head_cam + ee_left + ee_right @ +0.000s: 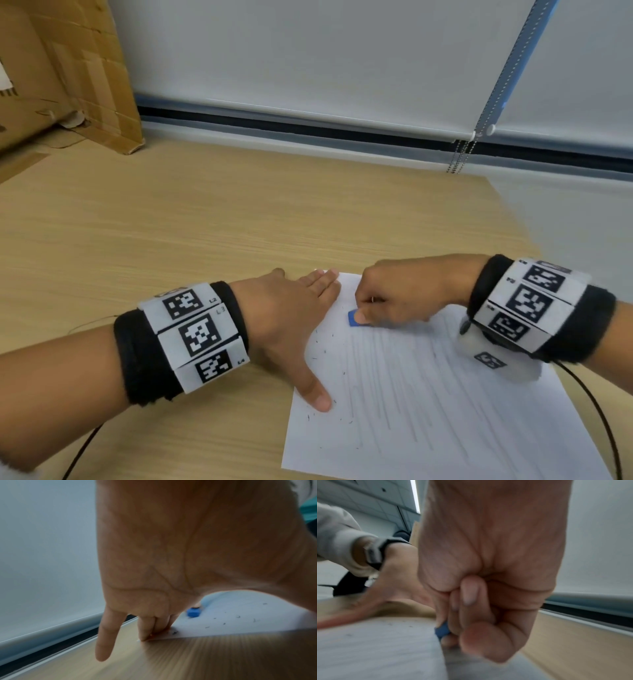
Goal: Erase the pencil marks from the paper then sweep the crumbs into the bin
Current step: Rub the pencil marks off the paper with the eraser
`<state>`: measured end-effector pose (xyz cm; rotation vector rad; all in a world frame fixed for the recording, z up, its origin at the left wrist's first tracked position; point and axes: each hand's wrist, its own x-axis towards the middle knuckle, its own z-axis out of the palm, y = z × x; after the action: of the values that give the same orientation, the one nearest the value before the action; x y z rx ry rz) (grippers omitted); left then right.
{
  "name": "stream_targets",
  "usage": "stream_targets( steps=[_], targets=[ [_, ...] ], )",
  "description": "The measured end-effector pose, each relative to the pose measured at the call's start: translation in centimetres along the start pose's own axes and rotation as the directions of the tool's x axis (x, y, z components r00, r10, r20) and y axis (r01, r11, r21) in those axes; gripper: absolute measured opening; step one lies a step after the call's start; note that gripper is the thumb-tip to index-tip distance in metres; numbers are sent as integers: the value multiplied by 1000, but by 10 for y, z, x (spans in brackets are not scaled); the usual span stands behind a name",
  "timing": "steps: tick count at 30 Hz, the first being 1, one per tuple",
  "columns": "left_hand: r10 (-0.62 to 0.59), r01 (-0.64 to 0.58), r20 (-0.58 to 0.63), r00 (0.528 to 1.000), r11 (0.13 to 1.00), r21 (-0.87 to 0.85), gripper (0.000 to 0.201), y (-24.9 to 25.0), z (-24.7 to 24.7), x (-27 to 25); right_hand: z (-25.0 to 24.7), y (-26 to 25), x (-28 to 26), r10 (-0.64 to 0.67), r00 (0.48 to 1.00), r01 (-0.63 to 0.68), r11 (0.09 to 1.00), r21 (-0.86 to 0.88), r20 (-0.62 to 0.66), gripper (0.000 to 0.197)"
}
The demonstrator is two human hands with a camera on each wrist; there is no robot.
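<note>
A white sheet of paper lies on the wooden table, covered in faint grey pencil strokes and dotted with dark eraser crumbs. My left hand lies flat with straight fingers across the sheet's far-left corner, thumb spread onto the left edge. My right hand is curled, pinching a small blue eraser against the paper near its top. The left wrist view shows the eraser beyond my fingers; the right wrist view shows the eraser between my fingertips. No bin is in view.
A cardboard box stands at the table's far left corner. A roller blind with a bead chain hangs behind the table. The table's right edge runs close to the paper. Black cables trail from both wristbands.
</note>
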<state>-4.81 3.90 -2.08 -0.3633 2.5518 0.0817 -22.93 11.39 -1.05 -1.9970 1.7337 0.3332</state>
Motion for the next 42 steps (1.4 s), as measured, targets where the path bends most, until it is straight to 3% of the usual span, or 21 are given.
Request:
stream_targets(
  steps=[4,9,15,19,25,30,36,40,42],
  targets=[
    [-5,5,-7,1000,1000,0,147,0,0,-1,-10,12,3,98,991,-95,994,45,-88,45],
    [-1,0,-31,1000,1000,-20,146,0,2,-1,3,-4,-5,24,998,-27,998,61,51,44],
    [-11,11,-46,999,1000,-3,144,2,3,-2,-8,-1,4,72,996,-64,984,164,-45,43],
    [-6,6,-50,999,1000,5,145,3,4,-1,12,-25,-6,-56,995,51,997,66,77,41],
    [-7,7,-33,999,1000,-1,146,1,4,0,0,-18,-1,-22,998,22,1000,-6,-65,46],
    [-24,24,-15,1000,1000,7,145,6,1,-3,17,-38,-19,-86,995,87,996,-32,44,45],
    [-14,14,-18,1000,1000,-20,145,5,0,-4,11,-16,-11,9,992,-3,999,48,-129,48],
    [-20,20,-3,1000,1000,-5,147,7,0,-3,19,-30,-23,-11,999,7,996,93,46,47],
    [-31,31,22,999,1000,-2,147,7,-1,-3,11,-25,-18,-1,999,-2,997,71,33,49]
  ],
)
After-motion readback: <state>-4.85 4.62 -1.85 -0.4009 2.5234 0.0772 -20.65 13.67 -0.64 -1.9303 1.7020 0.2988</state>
